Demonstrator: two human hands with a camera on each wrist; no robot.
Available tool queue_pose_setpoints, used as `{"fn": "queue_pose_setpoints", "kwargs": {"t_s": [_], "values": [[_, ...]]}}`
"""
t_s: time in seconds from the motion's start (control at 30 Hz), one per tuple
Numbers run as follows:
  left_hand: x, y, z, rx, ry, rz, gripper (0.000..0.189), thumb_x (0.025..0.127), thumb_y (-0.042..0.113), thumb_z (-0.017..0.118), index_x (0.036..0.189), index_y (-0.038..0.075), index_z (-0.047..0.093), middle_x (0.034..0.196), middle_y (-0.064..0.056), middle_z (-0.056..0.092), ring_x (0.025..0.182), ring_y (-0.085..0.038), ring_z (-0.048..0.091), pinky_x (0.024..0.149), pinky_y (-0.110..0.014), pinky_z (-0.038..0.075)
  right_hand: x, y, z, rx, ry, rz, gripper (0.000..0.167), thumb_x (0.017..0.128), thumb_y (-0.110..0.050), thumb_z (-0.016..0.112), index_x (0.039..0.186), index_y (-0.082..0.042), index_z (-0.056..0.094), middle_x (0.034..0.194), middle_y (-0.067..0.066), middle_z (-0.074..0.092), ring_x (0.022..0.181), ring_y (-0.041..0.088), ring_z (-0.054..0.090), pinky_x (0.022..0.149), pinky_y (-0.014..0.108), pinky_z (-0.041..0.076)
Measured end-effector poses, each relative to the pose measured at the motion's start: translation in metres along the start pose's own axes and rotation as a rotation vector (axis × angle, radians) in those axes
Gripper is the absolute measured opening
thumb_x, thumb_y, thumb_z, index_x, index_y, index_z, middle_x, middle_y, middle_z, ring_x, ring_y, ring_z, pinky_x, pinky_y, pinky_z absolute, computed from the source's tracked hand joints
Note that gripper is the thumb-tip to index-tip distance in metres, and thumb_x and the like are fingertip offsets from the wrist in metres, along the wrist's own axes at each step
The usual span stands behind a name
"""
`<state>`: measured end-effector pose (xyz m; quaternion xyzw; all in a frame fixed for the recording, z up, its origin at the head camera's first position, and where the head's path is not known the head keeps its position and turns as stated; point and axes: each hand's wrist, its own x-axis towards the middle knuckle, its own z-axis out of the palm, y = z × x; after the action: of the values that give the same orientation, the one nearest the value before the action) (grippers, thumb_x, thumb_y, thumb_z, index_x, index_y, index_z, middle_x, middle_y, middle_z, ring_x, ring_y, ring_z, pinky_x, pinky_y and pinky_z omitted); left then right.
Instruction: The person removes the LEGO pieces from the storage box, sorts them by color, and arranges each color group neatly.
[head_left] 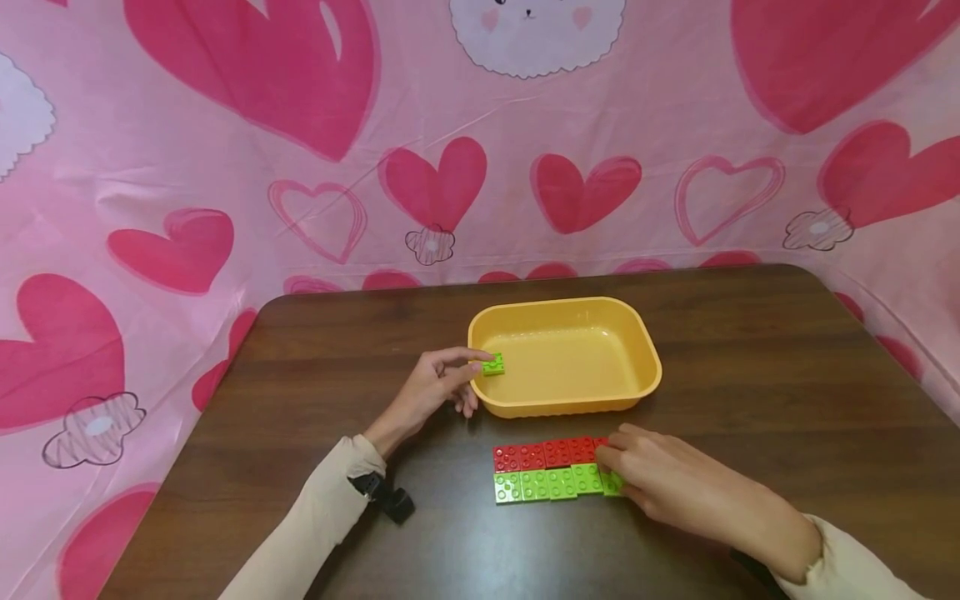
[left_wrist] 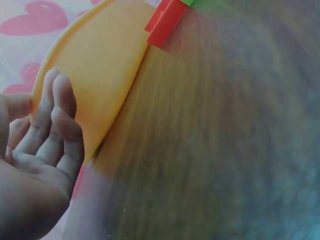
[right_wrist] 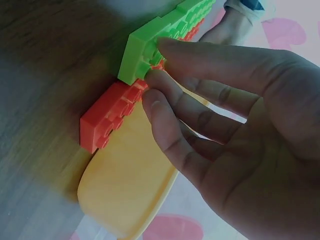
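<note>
A green toy building brick [head_left: 492,365] is at the left end of the yellow basin, over its inner side. My left hand [head_left: 442,379] pinches it between thumb and index finger; that brick is hidden in the left wrist view. In front of the basin lie a row of red bricks [head_left: 532,456] and, against it, a row of green bricks [head_left: 547,484]. The right hand [head_left: 667,475] is at the rows' right end, its thumb and bent fingers about the end green brick [right_wrist: 131,57]. Its fingertips partly cover the end red brick [right_wrist: 97,125].
The yellow basin [head_left: 651,367] stands on the dark wooden table [head_left: 360,333], just beyond the brick rows. A pink cloth [head_left: 510,133] with hearts hangs behind the table. A black strap device [head_left: 382,496] is on the left wrist.
</note>
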<state>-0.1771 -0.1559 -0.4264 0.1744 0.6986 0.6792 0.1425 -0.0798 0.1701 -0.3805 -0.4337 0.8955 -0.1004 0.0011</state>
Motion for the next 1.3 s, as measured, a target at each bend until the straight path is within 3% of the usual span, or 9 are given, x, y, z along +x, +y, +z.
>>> {"fn": "queue_pose_setpoints", "kwargs": {"t_s": [0.23, 0.43, 0.7, 1.03, 1.3], "values": [[-0.001, 0.002, -0.003, 0.001, 0.003, 0.011, 0.034, 0.101, 0.018, 0.06, 0.126, -0.004, 0.063, 0.065, -0.014, 0.067, 0.051, -0.02, 0.062, 0.048, -0.026, 0.048, 0.004, 0.001, -0.003, 0.003, 0.018, -0.012, 0.027, 0.075, -0.002, 0.081, 0.086, -0.019, 0.063, 0.078, -0.013, 0.05, 0.074, 0.006, 0.047, 0.059, 0.022, 0.045], [-0.002, 0.002, -0.005, 0.005, 0.005, 0.011, 0.034, 0.101, 0.019, 0.06, 0.126, -0.003, 0.063, 0.066, -0.014, 0.067, 0.051, -0.02, 0.062, 0.049, -0.026, 0.049, 0.01, 0.002, -0.018, 0.021, 0.13, -0.01, 0.026, 0.077, -0.009, 0.084, 0.088, -0.02, 0.063, 0.081, -0.013, 0.05, 0.072, 0.003, 0.045, 0.059, 0.02, 0.046], [-0.005, 0.001, -0.007, 0.005, 0.004, 0.017, 0.033, 0.102, 0.017, 0.058, 0.126, -0.005, 0.063, 0.066, -0.014, 0.066, 0.051, -0.019, 0.062, 0.049, -0.027, 0.049, 0.029, 0.007, -0.038, 0.066, 0.285, -0.008, 0.024, 0.076, -0.012, 0.086, 0.09, -0.019, 0.067, 0.085, -0.013, 0.056, 0.077, 0.003, 0.049, 0.067, 0.022, 0.053], [-0.006, 0.0, -0.003, 0.053, 0.0, 0.035, 0.03, 0.102, 0.015, 0.058, 0.125, -0.003, 0.063, 0.066, -0.016, 0.066, 0.051, -0.021, 0.062, 0.048, -0.027, 0.048, 0.077, 0.018, -0.027, 0.17, 0.197, 0.039, 0.016, 0.086, -0.014, 0.079, 0.099, -0.015, 0.071, 0.094, -0.007, 0.065, 0.09, 0.012, 0.058, 0.081, 0.034, 0.055], [-0.001, 0.0, 0.002, 0.098, -0.004, 0.06, 0.029, 0.102, 0.014, 0.058, 0.127, 0.0, 0.064, 0.066, -0.016, 0.067, 0.05, -0.021, 0.062, 0.047, -0.029, 0.047, 0.096, 0.026, -0.017, 0.206, 0.096, 0.102, 0.031, 0.088, -0.016, 0.077, 0.117, -0.008, 0.069, 0.115, 0.004, 0.067, 0.109, 0.024, 0.058, 0.096, 0.045, 0.051]]}}
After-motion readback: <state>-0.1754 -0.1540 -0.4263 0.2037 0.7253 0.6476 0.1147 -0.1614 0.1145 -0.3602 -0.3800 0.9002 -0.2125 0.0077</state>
